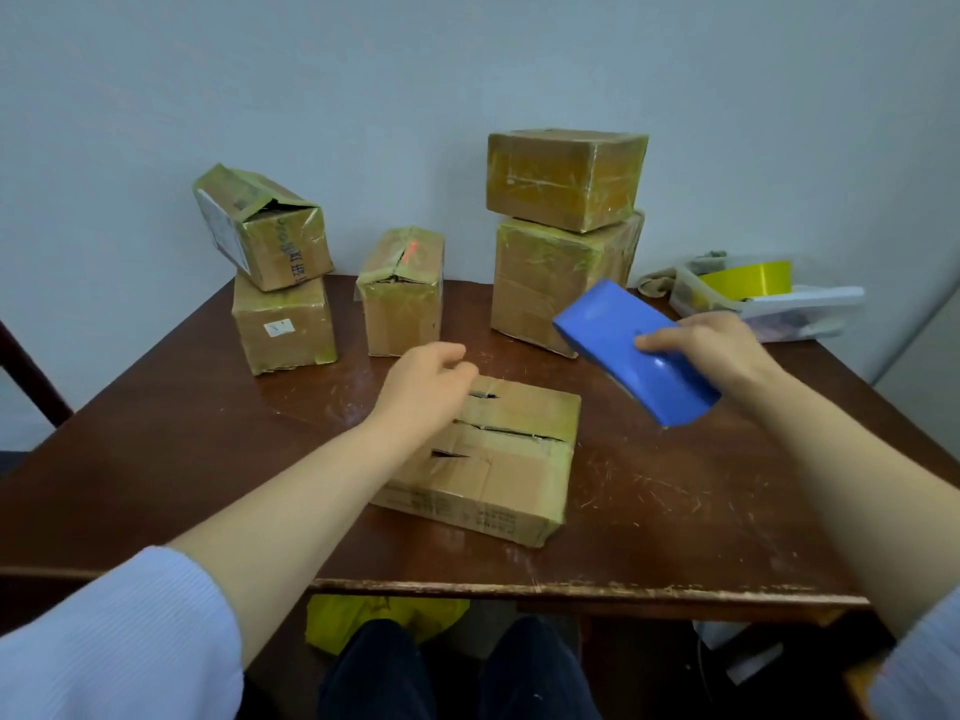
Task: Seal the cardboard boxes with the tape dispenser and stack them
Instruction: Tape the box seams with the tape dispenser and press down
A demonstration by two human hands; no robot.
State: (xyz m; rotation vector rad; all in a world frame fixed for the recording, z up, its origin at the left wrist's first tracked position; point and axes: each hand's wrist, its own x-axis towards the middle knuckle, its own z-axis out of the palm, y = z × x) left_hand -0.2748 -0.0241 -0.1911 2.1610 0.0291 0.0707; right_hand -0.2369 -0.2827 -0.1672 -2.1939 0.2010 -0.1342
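Table (pixel 675 511): unsealed box (pixel 509 485) front centre, seam running left-right. Dispenser (pixel 623 345) in the air off the seam's right end, gripped by right hand (pixel 711 350). Left hand (pixel 426 381) on box's far-left corner, fingers curled; gripping or resting, can't tell.

A flat cardboard box (pixel 511 478), top flaps split and unsealed, lies at table centre. The blue tape dispenser (pixel 623 345), gripped in the right hand (pixel 714 350), hangs tilted at its 2 o'clock. Taped boxes stand behind: a leaning stack (pixel 280 288) at 11 o'clock, a single box (pixel 402 304) at 12, a square stack (pixel 563 241) at 1.
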